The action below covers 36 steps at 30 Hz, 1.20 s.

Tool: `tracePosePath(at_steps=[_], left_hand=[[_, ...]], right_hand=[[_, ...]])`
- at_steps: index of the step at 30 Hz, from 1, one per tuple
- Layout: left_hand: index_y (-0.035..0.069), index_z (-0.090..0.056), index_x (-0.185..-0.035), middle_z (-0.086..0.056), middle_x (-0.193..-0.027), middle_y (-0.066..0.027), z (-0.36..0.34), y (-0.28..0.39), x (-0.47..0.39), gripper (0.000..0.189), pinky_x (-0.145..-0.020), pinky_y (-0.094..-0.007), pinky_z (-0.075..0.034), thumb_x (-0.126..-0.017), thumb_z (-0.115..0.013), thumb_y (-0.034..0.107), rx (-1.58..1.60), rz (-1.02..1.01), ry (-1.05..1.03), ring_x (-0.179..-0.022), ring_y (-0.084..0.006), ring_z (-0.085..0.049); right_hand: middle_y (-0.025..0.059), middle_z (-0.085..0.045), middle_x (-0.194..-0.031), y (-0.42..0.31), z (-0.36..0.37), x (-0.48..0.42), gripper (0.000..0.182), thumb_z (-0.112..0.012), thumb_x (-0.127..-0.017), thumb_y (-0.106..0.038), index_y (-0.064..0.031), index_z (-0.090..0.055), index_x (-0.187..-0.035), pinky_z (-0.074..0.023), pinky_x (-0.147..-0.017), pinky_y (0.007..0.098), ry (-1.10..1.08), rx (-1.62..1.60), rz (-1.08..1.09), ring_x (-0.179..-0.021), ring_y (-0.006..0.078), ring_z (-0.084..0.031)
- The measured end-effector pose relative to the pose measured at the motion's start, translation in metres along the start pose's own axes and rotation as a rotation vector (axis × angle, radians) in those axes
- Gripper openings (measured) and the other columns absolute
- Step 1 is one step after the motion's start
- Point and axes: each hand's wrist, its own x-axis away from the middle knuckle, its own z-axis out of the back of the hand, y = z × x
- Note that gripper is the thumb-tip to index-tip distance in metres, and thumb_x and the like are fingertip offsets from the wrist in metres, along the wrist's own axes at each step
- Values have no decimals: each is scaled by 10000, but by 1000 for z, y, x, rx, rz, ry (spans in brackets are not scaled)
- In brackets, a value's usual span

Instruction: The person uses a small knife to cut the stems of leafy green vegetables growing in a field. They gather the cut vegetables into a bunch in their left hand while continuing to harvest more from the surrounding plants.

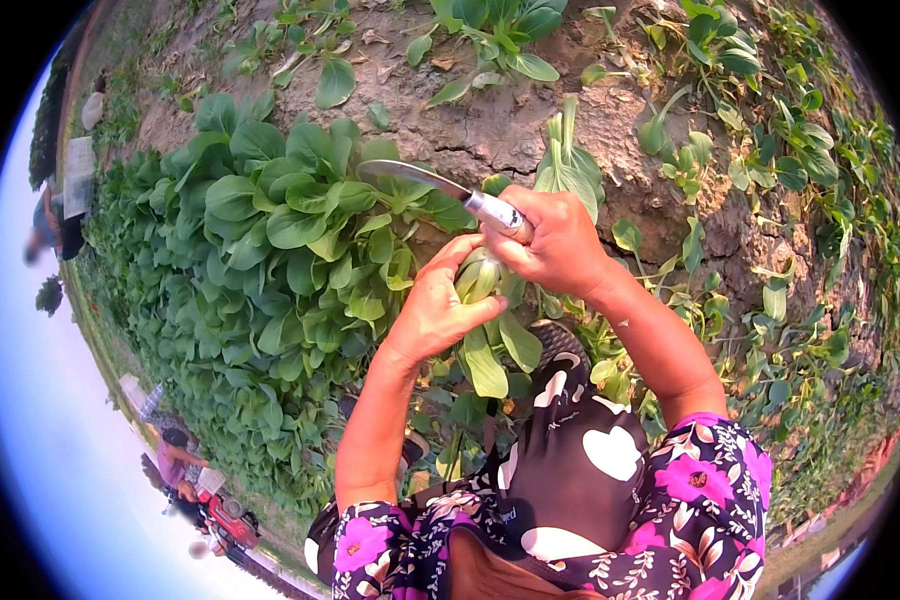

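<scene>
My left hand [446,296] is wrapped around the pale stem base of a leafy green [481,277], probably bok choy, whose leaves hang down towards my knee. Just right of it, my right hand [547,238] grips the light handle of a sickle-like knife [420,177]. The curved blade points left, over the leaves of the growing greens. Behind my right hand, a cut leafy green [570,169] lies on the soil with its stems pointing away from me. Part of the held plant is hidden by my fingers.
Dense rows of leafy greens [255,225] grow on the left. Cracked soil [487,127] with scattered plants lies ahead and right. My shoe [559,341] is close below the hands. Several people and a red vehicle [229,517] are at the far left edge.
</scene>
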Motion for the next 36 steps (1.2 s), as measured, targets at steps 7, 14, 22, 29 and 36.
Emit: tracePosePath(at_steps=[7, 14, 22, 29, 36], left_hand=[[64, -556, -1239, -620, -1138, -46, 4, -2, 13, 525, -994, -346, -479, -757, -760, 31, 177, -93, -61, -1070, -174, -610], [46, -464, -1279, -503, -981, -42, 31, -27, 45, 628, -912, -392, -523, -709, -720, 107, 978, -38, 133, -874, -180, -570], [68, -625, -1171, -665, -1169, -96, 22, 23, -8, 547, -809, -361, -555, -656, -810, 62, -617, -171, 19, -898, -236, -689], [68, -631, -1144, -386, -1549, -156, 76, -7, -32, 572, -878, -451, -557, -609, -836, 81, -1255, 128, 275, -1080, -358, -659], [72, -615, -1238, -413, -1541, -42, 67, -29, 9, 645, -846, -427, -557, -632, -831, 115, -1047, 309, 314, -1017, -316, -684]], right_hand=[[-16, -565, -673, 62, 22, -7, 278, -801, -857, -262, -33, -656, -921, -447, -595, 281, 283, -170, -367, -623, 73, -472], [11, -573, -687, 57, 3, 30, 339, -697, -944, -371, -52, -633, -1041, -455, -619, 306, 130, -172, -423, -642, 125, -509], [-48, -508, -631, 59, -28, 48, 268, -575, -1036, -307, -44, -604, -1081, -377, -519, 236, 149, -488, -535, -551, 45, -452], [29, -569, -639, 50, -32, 51, 292, -606, -1013, -321, -51, -604, -1125, -455, -550, 300, -2, -280, -408, -566, 136, -560], [234, -658, -746, 43, -65, 27, 370, -575, -996, -384, -20, -599, -1058, -490, -651, 528, -350, -6, -452, -733, 455, -654]])
